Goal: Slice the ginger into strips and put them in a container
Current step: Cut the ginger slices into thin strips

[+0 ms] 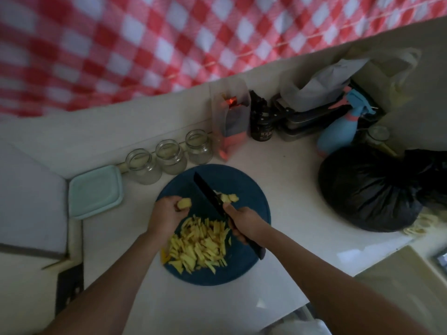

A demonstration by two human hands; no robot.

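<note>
On the bench (290,189), a lidded pale-green container (95,191) sits left of the blue board (179,184). The left grip (165,213) pinches a ginger chunk (184,203), partly hidden by fingers, above the strips (200,245) piled on the board. The right grip (243,224) wraps the black knife (208,192), covering most of its handle. The blade partly screens more ginger pieces (229,197).

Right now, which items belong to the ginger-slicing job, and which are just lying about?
Job: ginger piece in left hand; knife in right hand; ginger strips; blue board; probably the teal container.
Lying about: three glass jars; spray bottle; black bag; dark bottle.
</note>
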